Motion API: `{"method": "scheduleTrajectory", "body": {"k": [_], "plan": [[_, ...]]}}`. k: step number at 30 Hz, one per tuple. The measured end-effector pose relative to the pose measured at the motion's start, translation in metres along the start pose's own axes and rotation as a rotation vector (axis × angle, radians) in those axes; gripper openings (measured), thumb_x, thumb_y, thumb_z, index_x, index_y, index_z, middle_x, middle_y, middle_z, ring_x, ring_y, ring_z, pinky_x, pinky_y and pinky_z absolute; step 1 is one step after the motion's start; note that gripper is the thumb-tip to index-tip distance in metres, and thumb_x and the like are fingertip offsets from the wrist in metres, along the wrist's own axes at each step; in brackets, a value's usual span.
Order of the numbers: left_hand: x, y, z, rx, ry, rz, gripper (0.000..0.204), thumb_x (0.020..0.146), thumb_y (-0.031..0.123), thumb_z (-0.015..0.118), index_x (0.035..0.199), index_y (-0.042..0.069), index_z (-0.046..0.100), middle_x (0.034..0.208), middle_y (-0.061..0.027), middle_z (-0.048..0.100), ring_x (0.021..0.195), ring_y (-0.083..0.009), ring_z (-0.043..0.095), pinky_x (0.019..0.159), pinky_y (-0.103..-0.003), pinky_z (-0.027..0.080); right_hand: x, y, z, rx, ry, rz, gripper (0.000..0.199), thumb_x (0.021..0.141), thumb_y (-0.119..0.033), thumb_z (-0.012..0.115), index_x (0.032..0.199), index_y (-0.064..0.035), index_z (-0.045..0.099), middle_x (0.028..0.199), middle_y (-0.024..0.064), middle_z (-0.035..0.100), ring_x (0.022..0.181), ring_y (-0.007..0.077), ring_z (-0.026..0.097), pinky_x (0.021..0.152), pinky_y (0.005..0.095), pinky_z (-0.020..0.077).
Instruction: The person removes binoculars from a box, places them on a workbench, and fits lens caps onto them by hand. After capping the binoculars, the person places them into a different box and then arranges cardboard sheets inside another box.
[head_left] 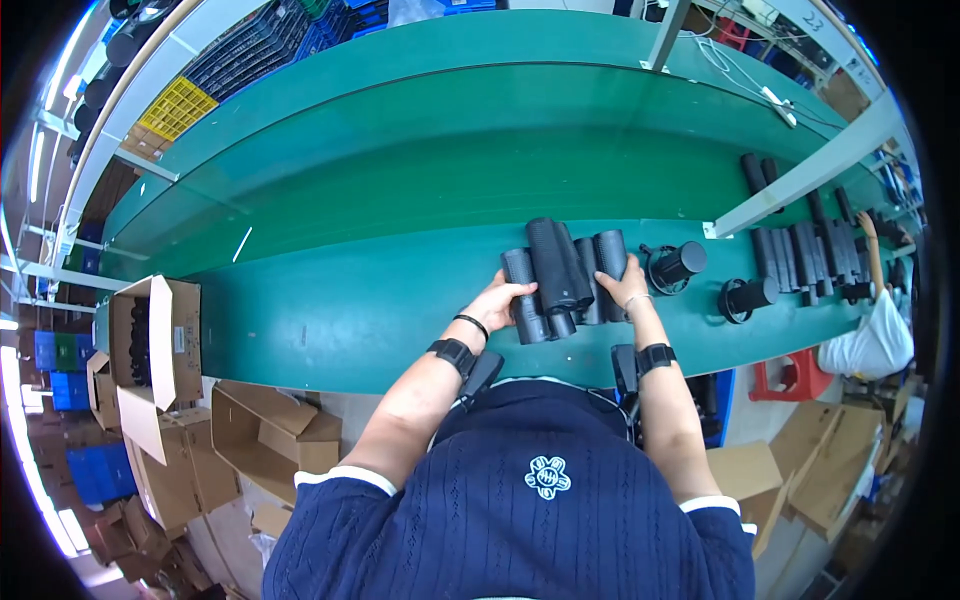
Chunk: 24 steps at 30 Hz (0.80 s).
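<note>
On the green workbench [350, 310] in front of me lies a group of black cylinders with ribbed upper parts. One black cylinder [558, 262] rests on top of the others. My left hand [496, 302] grips the leftmost cylinder [530, 315], its thumb across the upper side. From the other side, my right hand [627, 287] has its fingers around the rightmost cylinder [609, 245]. Between them, another cylinder [588, 285] is partly covered. Just right of my right hand stands a black part with a round flange [682, 262], and a second flanged part [750, 297] lies beyond it.
Several more black cylinders [800, 255] lie in a row at the right, near another person's arm [873, 250]. A white post [800, 165] rises from the bench. An open cardboard box [180, 345] with black parts stands at the left end. A red stool [795, 378] is below.
</note>
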<state>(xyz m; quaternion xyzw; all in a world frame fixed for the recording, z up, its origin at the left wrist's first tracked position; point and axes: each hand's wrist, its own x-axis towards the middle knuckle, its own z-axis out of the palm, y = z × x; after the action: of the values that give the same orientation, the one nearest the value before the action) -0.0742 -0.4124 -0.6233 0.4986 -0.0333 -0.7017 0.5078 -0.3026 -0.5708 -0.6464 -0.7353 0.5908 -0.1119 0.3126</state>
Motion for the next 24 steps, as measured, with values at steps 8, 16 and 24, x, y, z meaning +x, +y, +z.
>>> {"method": "scheduleTrajectory", "body": {"k": [8, 16, 24], "plan": [[-0.007, 0.015, -0.022, 0.080, 0.112, -0.088, 0.080, 0.082, 0.039, 0.072, 0.141, 0.021, 0.022, 0.139, -0.0085, 0.039, 0.124, -0.0328, 0.044, 0.096, -0.067, 0.031, -0.024, -0.028, 0.001, -0.274, -0.030, 0.136, 0.083, 0.081, -0.036, 0.069, 0.144, -0.0066, 0.024, 0.125, 0.0268, 0.051, 0.117, 0.0438, 0.048, 0.098, 0.0452, 0.0406], [-0.018, 0.019, -0.032, 0.085, 0.016, 0.023, 0.075, 0.083, 0.037, 0.072, 0.141, 0.020, 0.027, 0.140, -0.0081, 0.039, 0.127, -0.0330, 0.039, 0.094, -0.067, 0.032, -0.017, -0.144, 0.035, -0.295, -0.024, -0.498, 0.050, 0.083, -0.040, 0.065, 0.130, -0.0262, 0.053, 0.125, 0.0143, 0.052, 0.114, 0.0346, 0.047, 0.095, 0.0479, 0.0404], [-0.108, 0.050, -0.042, 0.361, -0.049, 0.688, 0.073, 0.077, 0.001, 0.074, 0.137, 0.011, 0.033, 0.126, -0.0046, 0.046, 0.122, -0.0171, 0.043, 0.103, -0.030, 0.035, 0.007, -0.167, 0.081, -0.633, -0.127, -0.454, 0.062, 0.080, -0.042, 0.068, 0.131, -0.0163, 0.042, 0.115, 0.0155, 0.057, 0.110, 0.0338, 0.053, 0.089, 0.0506, 0.0412]]}}
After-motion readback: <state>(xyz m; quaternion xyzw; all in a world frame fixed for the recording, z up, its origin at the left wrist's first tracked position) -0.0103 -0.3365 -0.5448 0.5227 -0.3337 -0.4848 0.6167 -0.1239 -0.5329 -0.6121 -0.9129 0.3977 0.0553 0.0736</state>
